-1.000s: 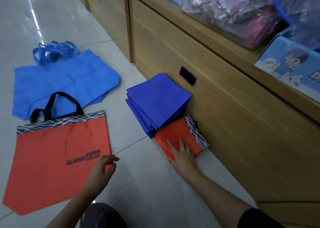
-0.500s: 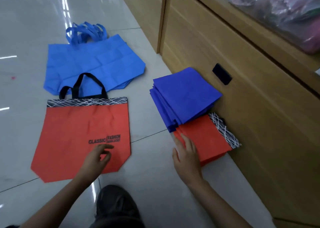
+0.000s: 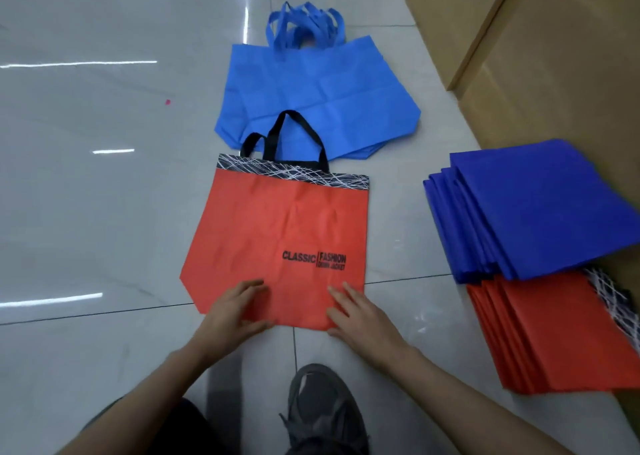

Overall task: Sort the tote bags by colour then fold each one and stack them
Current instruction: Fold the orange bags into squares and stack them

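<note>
Having left the folded red stack (image 3: 561,333) at lower right, the right hand (image 3: 360,319) is joining the left hand (image 3: 232,312), both lying flat and open-fingered on the flat orange-red fabric tote bag (image 3: 277,233), likely starting its fold.

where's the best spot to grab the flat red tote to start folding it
Probably the bottom hem of the red tote, at its two clipped corners, coming from the near side. The bag lies flat and unfolded with its black handles pointing away, and the left hand and right hand already rest on that near edge. Slide the fingers under it and lift toward the handles.
</note>
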Motion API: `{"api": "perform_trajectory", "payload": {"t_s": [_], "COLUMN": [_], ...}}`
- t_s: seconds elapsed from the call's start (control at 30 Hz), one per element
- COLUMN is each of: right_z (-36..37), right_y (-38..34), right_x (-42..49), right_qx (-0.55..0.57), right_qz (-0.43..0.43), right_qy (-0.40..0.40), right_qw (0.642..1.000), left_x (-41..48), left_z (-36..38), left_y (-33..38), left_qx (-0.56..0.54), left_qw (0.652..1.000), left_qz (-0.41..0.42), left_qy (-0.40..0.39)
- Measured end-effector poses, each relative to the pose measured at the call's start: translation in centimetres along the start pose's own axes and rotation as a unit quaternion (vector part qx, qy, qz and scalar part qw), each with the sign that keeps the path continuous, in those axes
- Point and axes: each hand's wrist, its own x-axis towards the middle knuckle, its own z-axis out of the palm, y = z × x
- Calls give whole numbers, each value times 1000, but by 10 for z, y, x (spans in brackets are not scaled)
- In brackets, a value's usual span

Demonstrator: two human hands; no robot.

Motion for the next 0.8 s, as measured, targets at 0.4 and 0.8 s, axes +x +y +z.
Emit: {"api": "perform_trajectory", "payload": {"t_s": [0.4,0.8], "right_z": [4,-48], "right_y": [-12,27], "right_x": [0,15], "right_qx": [-51,100], "right_qz": [6,67], "right_qy": [69,157], "right_qw": [996,980], "left_x": [-1,-7], "left_z": [-7,-59], "left_y": [-19,-41], "left_qx": [172,11], "left_qw": [981,982], "left_qz": [88,8], "left_qy": [-26,189]}}
